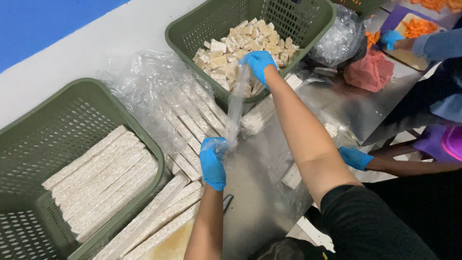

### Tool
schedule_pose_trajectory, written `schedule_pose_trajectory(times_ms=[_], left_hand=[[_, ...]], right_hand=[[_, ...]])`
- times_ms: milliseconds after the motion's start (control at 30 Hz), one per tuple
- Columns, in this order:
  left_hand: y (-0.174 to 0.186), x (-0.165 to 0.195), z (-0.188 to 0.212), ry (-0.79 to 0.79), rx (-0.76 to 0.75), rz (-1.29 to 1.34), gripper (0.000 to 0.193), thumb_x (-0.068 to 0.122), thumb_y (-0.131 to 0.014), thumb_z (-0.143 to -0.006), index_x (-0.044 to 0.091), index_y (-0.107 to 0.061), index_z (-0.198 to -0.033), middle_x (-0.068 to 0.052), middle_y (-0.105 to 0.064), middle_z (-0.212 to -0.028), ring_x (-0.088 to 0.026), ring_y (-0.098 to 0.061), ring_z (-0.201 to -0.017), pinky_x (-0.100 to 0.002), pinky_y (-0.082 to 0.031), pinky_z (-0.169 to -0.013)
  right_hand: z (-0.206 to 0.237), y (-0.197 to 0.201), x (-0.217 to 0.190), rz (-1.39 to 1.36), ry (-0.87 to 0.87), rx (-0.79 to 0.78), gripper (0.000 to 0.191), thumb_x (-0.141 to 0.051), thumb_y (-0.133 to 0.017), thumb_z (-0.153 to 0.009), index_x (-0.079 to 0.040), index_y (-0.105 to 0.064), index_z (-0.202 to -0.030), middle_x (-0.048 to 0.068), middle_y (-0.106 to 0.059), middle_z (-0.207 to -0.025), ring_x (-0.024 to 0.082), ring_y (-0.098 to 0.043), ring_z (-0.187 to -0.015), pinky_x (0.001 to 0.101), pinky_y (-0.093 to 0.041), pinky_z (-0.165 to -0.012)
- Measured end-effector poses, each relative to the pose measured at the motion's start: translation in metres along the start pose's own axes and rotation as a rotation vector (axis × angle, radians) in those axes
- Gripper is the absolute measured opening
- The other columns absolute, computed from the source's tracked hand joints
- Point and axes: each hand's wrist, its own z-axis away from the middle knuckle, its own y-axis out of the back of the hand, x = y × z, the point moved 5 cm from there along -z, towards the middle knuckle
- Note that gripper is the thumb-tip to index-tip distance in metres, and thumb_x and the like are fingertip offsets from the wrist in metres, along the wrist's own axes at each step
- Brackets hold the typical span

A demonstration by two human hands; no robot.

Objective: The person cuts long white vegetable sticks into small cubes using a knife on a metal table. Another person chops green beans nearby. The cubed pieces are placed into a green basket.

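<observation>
A clear plastic sleeve, emptied and drawn long, is stretched between the two gloved hands above the steel table. Its upper end is pinched in the closed right hand, held over the near rim of the far green basket; its lower end is clenched in the closed left hand, just above the table edge. Both hands are covered by blue gloves. The far basket is filled with pale tempeh cubes. Beside the left hand, long tempeh blocks are laid in rows on crumpled clear plastic, and more are stacked toward the near edge of the table. A second green basket at the left is loaded with further long blocks lying side by side. At the right, another person's blue-gloved hand is rested near the table corner, and a third gloved hand is seen by a cutting board with orange pieces.
</observation>
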Motion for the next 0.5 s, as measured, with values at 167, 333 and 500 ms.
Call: schedule_pose_trajectory(times_ms=[167, 333, 500], left_hand=[[0.013, -0.016, -0.002, 0.218, 0.214, 0.315, 0.04, 0.045, -0.039, -0.106, 0.013, -0.054, -0.124, -0.009, -0.062, -0.124, -0.022, -0.062, -0.115, -0.051, -0.053, -0.097], [-0.008, 0.005, 0.002, 0.182, 0.085, 0.253, 0.058, 0.04, -0.049, -0.1, 0.012, -0.037, -0.15, -0.01, -0.054, -0.134, -0.026, -0.06, -0.12, -0.05, -0.054, -0.097], [-0.01, 0.004, 0.034, 0.274, 0.053, 0.07, 0.071, 0.03, -0.056, -0.098, 0.011, -0.025, -0.159, -0.013, -0.051, -0.14, -0.026, -0.061, -0.119, -0.042, -0.056, -0.093]], right_hand=[[0.014, 0.011, 0.004, -0.331, -0.247, 0.322, 0.018, -0.018, -0.062, -0.093, -0.005, -0.075, -0.092, 0.007, -0.07, -0.079, 0.014, -0.063, -0.068, 0.0321, -0.053, -0.063], [0.015, 0.028, 0.001, -0.284, 0.057, 0.578, 0.016, -0.019, -0.058, -0.099, -0.006, -0.067, -0.096, 0.0, -0.064, -0.078, 0.011, -0.056, -0.068, 0.0288, -0.05, -0.062], [0.009, 0.052, 0.01, -0.717, 0.108, 0.711, 0.017, -0.018, -0.059, -0.104, -0.004, -0.069, -0.101, -0.001, -0.054, -0.087, 0.011, -0.047, -0.078, 0.0298, -0.042, -0.067]])
